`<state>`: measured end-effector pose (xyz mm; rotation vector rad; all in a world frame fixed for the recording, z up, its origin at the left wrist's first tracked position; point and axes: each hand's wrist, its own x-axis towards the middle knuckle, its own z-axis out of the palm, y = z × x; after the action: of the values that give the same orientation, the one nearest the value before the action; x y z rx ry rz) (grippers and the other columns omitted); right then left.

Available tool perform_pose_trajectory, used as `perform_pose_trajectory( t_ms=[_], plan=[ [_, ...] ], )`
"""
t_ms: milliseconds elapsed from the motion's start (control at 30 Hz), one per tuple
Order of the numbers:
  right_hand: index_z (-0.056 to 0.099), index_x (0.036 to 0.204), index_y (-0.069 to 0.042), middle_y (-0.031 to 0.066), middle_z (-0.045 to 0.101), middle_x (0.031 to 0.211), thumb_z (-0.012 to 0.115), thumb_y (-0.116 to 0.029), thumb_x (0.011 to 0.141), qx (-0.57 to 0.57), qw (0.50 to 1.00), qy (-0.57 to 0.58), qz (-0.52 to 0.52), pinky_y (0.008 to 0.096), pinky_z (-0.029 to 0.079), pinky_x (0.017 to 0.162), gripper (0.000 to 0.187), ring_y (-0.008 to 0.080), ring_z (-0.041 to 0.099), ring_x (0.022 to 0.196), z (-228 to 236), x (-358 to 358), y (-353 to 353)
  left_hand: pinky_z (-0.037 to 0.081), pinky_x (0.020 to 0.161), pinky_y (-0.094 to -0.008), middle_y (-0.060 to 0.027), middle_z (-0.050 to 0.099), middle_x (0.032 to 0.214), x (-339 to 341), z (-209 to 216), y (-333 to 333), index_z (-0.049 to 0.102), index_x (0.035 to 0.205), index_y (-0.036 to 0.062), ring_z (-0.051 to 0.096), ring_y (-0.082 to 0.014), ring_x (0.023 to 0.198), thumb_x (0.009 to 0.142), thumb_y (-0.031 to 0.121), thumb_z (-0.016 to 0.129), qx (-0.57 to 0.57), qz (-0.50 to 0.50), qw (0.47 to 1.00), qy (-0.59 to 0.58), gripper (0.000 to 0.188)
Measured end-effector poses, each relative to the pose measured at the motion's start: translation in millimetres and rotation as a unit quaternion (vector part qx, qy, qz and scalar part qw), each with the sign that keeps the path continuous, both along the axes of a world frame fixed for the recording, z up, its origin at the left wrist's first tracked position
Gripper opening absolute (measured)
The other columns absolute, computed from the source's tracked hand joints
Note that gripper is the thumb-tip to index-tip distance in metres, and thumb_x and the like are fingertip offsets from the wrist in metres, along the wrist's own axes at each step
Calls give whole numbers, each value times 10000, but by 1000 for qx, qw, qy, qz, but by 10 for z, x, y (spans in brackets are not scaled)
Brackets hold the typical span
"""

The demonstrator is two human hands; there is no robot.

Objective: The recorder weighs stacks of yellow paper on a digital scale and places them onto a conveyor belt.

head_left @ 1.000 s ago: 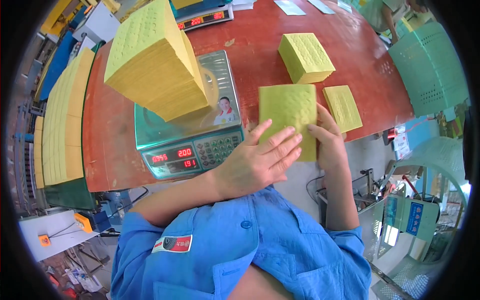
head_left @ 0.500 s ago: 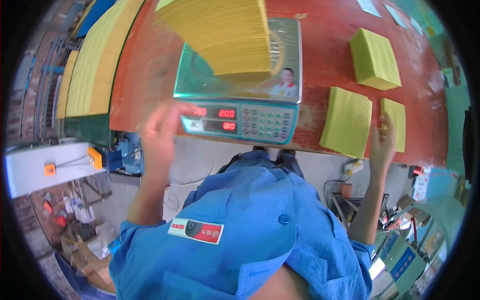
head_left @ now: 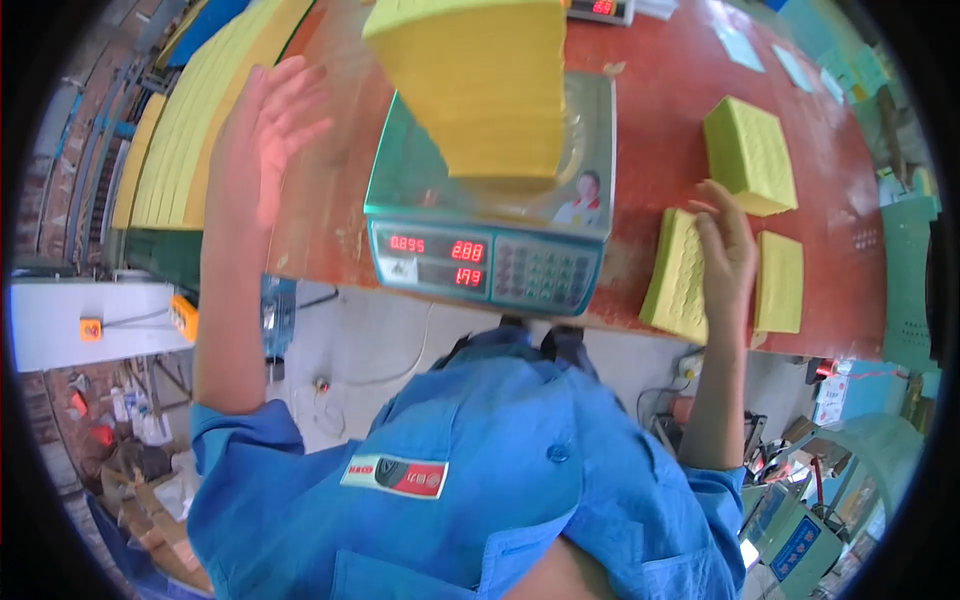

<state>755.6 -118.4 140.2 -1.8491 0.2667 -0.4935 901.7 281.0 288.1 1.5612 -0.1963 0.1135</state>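
A tall stack of yellow paper sheets [head_left: 500, 95] stands on the glossy plate of a teal digital scale [head_left: 590, 240], its red digits lit. Raised left of the scale, my left hand [head_left: 265, 140] is open and blurred, fingers spread, with nothing in it. My right hand [head_left: 728, 245] is over the right side of the table, fingers loosely bent and apart. It overlaps the edge of a small yellow paper stack [head_left: 675, 275]; whether it touches that stack I cannot tell. A thinner yellow stack [head_left: 780, 282] lies just right of this hand, and a thicker one [head_left: 752, 155] lies beyond it.
Long yellow stacks [head_left: 190, 150] stand in a row at the left of the red table [head_left: 655, 130]. A second device with red digits [head_left: 603, 8] and pale paper slips [head_left: 740, 48] lie at the far side. A white panel with orange fittings [head_left: 110, 325] is at lower left.
My left hand has risen away from the scale's display, up and left. My right hand has moved left, over the nearer small stack. The scale's digits have changed, and the view has shifted slightly.
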Motion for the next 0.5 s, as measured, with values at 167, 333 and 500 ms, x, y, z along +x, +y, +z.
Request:
perform_pose_trajectory(
  t_ms=[167, 333, 500],
  plan=[
    [577, 1268, -2, 107, 655, 1153, 578, -139, 954, 26, 998, -16, 49, 293, 484, 906, 343, 158, 623, 1040, 81, 757, 298, 364, 1069, -351, -172, 522, 1368, 872, 273, -128, 422, 1387, -60, 502, -239, 1239, 971, 546, 468, 16, -122, 979, 163, 737],
    [608, 1230, -5, 104, 668, 1050, 586, -178, 956, 76, 995, -34, 60, 269, 494, 800, 326, 133, 606, 883, 172, 1333, 427, 364, 1068, -311, -134, 528, 1381, 1248, 310, -550, 435, 1400, -22, 501, -209, 1249, 960, 541, 499, 80, -134, 973, 169, 717],
    [599, 1187, -21, 144, 595, 1260, 426, -320, 1004, 79, 986, -104, 100, 385, 429, 983, 391, 292, 574, 1143, 6, 2182, 746, 430, 1018, -336, -80, 605, 1304, 1265, 100, -726, 519, 1364, 56, 583, -177, 1169, 932, 527, 550, 118, -207, 954, 183, 640]
  ],
)
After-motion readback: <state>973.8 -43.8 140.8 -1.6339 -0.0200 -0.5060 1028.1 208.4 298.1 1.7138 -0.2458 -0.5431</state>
